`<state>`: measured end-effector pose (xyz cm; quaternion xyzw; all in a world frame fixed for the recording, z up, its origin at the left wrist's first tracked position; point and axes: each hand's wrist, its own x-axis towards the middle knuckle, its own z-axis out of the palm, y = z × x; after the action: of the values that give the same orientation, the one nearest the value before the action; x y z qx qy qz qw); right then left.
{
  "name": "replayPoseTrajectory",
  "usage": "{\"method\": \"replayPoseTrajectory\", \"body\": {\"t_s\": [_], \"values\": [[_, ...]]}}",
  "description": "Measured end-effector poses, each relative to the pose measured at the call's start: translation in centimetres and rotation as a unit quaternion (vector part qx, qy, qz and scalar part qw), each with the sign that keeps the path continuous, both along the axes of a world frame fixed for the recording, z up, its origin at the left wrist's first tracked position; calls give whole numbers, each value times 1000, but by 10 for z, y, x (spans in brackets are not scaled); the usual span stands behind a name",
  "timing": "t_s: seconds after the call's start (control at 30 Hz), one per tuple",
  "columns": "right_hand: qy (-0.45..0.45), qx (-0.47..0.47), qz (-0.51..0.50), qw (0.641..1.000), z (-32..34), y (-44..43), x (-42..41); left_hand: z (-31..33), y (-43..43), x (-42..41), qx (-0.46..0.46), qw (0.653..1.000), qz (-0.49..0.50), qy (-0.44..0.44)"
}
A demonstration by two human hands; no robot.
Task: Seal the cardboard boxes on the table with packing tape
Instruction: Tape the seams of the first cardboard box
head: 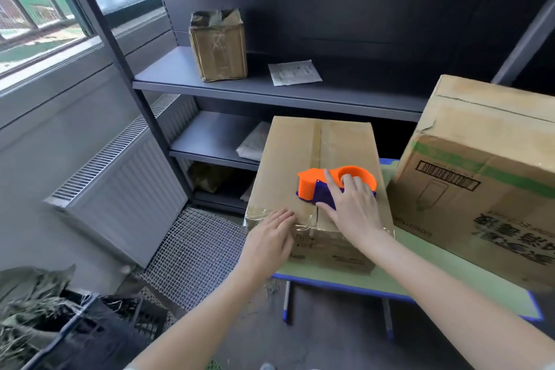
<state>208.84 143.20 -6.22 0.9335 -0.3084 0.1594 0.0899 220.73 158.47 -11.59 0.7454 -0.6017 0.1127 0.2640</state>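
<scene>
A closed cardboard box [288, 159] stands on the small green table [345, 279], with clear tape along its centre seam and over its near edge. On its top lies an orange and purple tape dispenser [312, 185]. My right hand [351, 207] grips the dispenser, index finger stretched over it and thumb against its purple side. My left hand [270, 239] lies flat with straight fingers against the box's near left corner, over the taped edge. A larger box [480, 177] with green print and a barcode sits to the right on the same table.
A dark metal shelf unit [270, 90] stands right behind the table, holding a small worn box [219, 45] and a white packet [294, 72]. A radiator [126, 189] and a wire mesh panel [192, 252] are at the left, a black crate [75, 327] of dried plants at bottom left.
</scene>
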Motion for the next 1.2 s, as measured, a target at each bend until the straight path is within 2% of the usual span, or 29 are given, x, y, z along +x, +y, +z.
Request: {"method": "replayPoseTrajectory", "body": {"t_s": [0.07, 0.13, 0.2, 0.27, 0.33, 0.4, 0.57, 0.73, 0.87, 0.97, 1.1, 1.2], "values": [[-34, -41, 12, 999, -2, 4, -1, 0, 10, 13, -60, 997, 57, 3], [-55, -77, 71, 993, -3, 12, 5, 1, 23, 26, -66, 987, 147, 19], [-58, -73, 180, 979, -5, 22, 19, 1, 33, 38, -9, 970, 239, 31], [-30, -14, 261, 965, -10, 32, 37, 4, 40, 44, 89, 953, 280, 72], [29, 89, 290, 952, -15, 38, 54, 2, 43, 49, 152, 938, 276, 143], [77, 167, 298, 937, -19, 41, 69, -2, 45, 52, 143, 938, 248, 194], [159, 199, 304, 918, -22, 41, 91, 0, 41, 51, 119, 922, 197, 311], [148, 237, 316, 907, -30, 40, 100, 1, 38, 55, 86, 891, 202, 398], [105, 254, 343, 898, -44, 39, 100, -3, 39, 59, 59, 881, 190, 429], [93, 243, 344, 902, -44, 40, 99, -5, 42, 62, 48, 888, 181, 419], [96, 203, 336, 915, -46, 42, 100, -8, 43, 70, 109, 950, 175, 233], [62, 180, 347, 918, -46, 44, 99, -14, 41, 75, 79, 970, 153, 172]]}}
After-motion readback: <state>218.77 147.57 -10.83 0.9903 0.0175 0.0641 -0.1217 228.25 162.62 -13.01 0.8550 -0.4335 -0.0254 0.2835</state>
